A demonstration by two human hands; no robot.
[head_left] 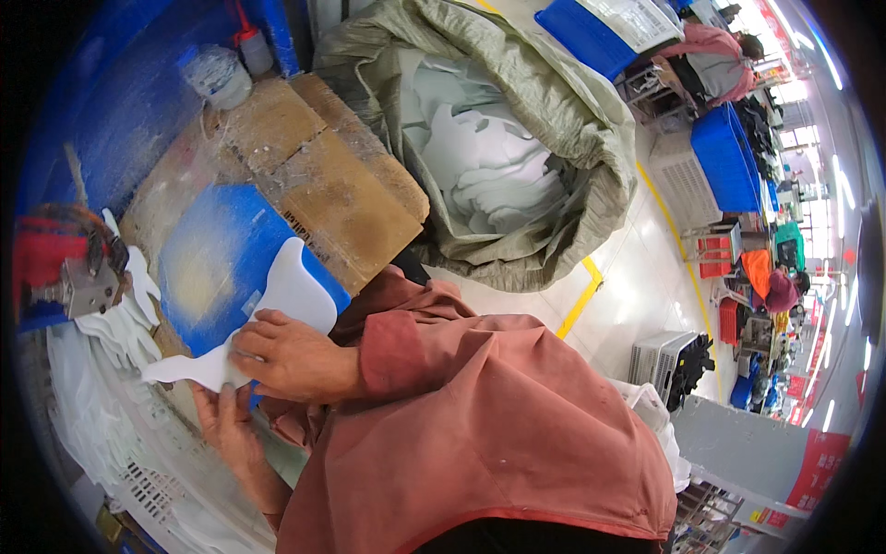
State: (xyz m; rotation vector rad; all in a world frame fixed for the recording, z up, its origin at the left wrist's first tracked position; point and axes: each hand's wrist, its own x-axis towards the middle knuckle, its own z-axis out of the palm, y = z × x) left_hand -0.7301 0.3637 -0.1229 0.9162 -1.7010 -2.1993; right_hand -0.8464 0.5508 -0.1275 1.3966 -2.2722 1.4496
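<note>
A thin, curved white piece of sheet material (pixel 300 286), wide at one end and narrow at the other, lies across the worktop. My right hand (pixel 300 358) is laid over its middle, fingers bent and pressing on it; where the thumb goes is partly hidden. From below, my left hand (pixel 226 420) pinches the lower edge near the narrow end. Beneath the piece is a blue panel (pixel 217 245) with a pale, dusty patch. Similar white pieces (pixel 129 332) are piled close to the narrow end.
Worn cardboard (pixel 341 203) covers the worktop beside the panel. A large woven sack (pixel 581 212) holds many white cut pieces. A red machine with a metal block (pixel 92 284) stands at left. A white crate (pixel 152 489) is below; a tub (pixel 217 78) sits at the back.
</note>
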